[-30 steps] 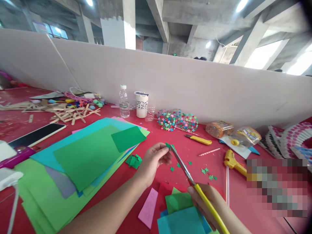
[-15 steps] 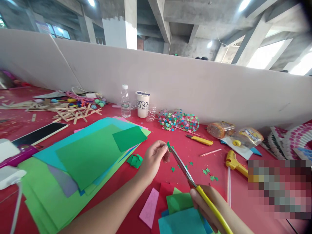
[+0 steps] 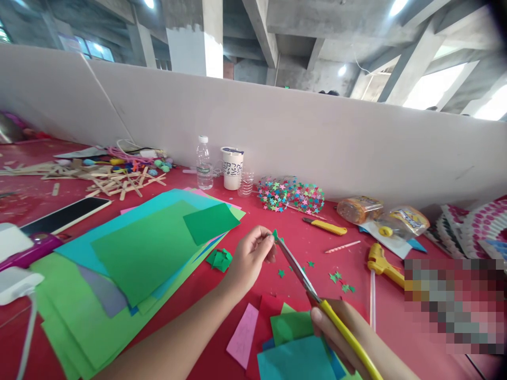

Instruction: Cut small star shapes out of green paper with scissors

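Note:
My left hand (image 3: 249, 257) pinches a tiny green paper piece (image 3: 275, 234) above the red table (image 3: 356, 264). My right hand (image 3: 343, 330) grips yellow-handled scissors (image 3: 312, 293), whose blades reach up to that green piece and look nearly closed on it. Small green paper stars (image 3: 338, 281) lie scattered on the table under the blades. Coloured paper scraps (image 3: 291, 343) sit just below my right hand.
A stack of green and blue paper sheets (image 3: 138, 258) lies at left. A water bottle (image 3: 204, 163), a white cup (image 3: 232, 169), a pile of coloured stars (image 3: 291, 195), a yellow utility knife (image 3: 325, 227), a yellow glue gun (image 3: 382, 264) and craft sticks (image 3: 114, 184) stand along the grey partition (image 3: 277, 132).
Both hands and the scissors hold nearly the same spot; the view has shifted slightly.

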`<act>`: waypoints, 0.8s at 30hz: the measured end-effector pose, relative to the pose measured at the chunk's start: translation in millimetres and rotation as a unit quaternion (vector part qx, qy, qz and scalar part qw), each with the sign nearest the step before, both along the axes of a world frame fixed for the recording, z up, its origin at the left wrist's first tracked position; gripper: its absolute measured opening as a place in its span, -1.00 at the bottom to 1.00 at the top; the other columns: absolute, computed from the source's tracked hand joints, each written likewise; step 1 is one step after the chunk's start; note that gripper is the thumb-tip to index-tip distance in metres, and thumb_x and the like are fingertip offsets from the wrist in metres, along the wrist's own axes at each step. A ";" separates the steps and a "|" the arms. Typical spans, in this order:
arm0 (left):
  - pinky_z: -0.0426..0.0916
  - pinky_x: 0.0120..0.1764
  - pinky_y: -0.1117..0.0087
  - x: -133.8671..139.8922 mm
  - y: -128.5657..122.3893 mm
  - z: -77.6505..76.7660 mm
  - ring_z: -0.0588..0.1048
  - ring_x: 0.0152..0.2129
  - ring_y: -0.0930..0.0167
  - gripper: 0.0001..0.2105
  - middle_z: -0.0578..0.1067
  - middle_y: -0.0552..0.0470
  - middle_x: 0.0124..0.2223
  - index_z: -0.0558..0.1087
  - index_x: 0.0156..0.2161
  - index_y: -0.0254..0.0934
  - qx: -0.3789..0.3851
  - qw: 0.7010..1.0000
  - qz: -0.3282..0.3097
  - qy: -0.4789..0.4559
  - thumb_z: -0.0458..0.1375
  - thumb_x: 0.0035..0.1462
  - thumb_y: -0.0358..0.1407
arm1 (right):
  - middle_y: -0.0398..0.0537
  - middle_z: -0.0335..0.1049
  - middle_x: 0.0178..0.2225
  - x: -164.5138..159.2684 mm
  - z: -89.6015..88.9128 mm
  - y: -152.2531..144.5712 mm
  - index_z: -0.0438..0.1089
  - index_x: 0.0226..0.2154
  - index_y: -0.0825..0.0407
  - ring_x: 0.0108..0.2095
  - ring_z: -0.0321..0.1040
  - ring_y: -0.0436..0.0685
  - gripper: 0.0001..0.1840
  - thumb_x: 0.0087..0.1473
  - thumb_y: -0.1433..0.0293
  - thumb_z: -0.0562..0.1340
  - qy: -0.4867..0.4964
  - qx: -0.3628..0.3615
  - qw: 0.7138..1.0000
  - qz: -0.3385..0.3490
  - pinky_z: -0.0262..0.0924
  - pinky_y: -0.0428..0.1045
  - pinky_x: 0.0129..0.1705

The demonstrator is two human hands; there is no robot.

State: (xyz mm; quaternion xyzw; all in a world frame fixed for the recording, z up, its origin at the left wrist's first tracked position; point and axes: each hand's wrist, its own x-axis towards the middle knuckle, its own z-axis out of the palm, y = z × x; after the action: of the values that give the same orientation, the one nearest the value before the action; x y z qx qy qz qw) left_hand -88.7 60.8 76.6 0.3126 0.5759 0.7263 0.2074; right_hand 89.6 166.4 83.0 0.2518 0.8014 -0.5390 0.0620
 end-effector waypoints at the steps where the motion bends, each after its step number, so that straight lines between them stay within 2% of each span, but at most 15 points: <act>1: 0.24 -0.49 0.49 0.1 0.1 0.3 0.36 -0.60 0.51 -0.84 0.38 0.15 -0.54 0.30 -0.37 -0.26 0.000 1.000 0.000 -0.005 0.08 0.12 -0.21 | -0.38 -0.10 -0.80 0.2 -0.3 0.0 0.15 -0.53 0.03 -0.78 -0.13 -0.13 -0.33 -0.11 -0.27 -0.03 0.001 0.003 1.000 0.001 -0.27 -0.14 -0.72; 6: 0.23 -0.51 0.49 0.4 0.7 1.8 0.35 -0.62 0.50 -0.84 0.38 0.14 -0.54 0.30 -0.38 -0.26 0.001 1.000 -0.005 -0.028 0.09 0.10 -0.21 | -0.39 -0.09 -0.80 1.0 -1.0 -1.0 0.13 -0.54 0.02 -0.77 -0.14 -0.14 -0.35 -0.08 -0.25 -0.02 0.002 0.012 1.000 0.000 -0.28 -0.14 -0.71; 16: 0.23 -0.50 0.49 -0.1 -0.1 1.5 0.36 -0.61 0.50 -0.82 0.38 0.14 -0.55 0.30 -0.41 -0.26 -0.012 1.000 -0.025 -0.008 0.08 0.11 -0.19 | -0.38 -0.11 -0.81 -0.7 -0.8 -1.0 0.15 -0.53 0.02 -0.79 -0.15 -0.13 -0.35 -0.06 -0.25 -0.03 0.003 0.013 1.000 -0.003 -0.29 -0.14 -0.73; 21: 0.24 -0.49 0.49 -0.8 -0.7 2.5 0.36 -0.60 0.50 -0.84 0.37 0.13 -0.55 0.30 -0.41 -0.26 -0.015 0.999 -0.031 -0.001 0.06 0.12 -0.21 | -0.32 -0.08 -0.83 -4.1 1.1 2.3 0.15 -0.62 0.03 -0.73 0.01 -0.07 -0.37 -0.02 -0.20 -0.01 0.004 0.058 0.998 0.010 -0.21 -0.16 -0.68; 24: 0.24 -0.49 0.49 -2.4 -1.3 3.1 0.35 -0.61 0.50 -0.83 0.38 0.13 -0.55 0.30 -0.42 -0.26 -0.017 0.999 -0.039 -0.001 0.07 0.11 -0.21 | -0.30 -0.06 -0.83 -4.9 1.3 4.6 0.15 -0.65 0.04 -0.70 0.06 -0.06 -0.40 0.03 -0.13 0.03 0.006 0.058 0.998 0.018 -0.15 -0.18 -0.64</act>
State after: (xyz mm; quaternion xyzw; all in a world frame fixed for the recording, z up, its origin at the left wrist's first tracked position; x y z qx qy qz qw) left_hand -91.1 59.5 79.7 0.3309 0.5756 0.7077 0.2417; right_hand 84.7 171.0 84.3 0.2371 0.8361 -0.4920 0.0519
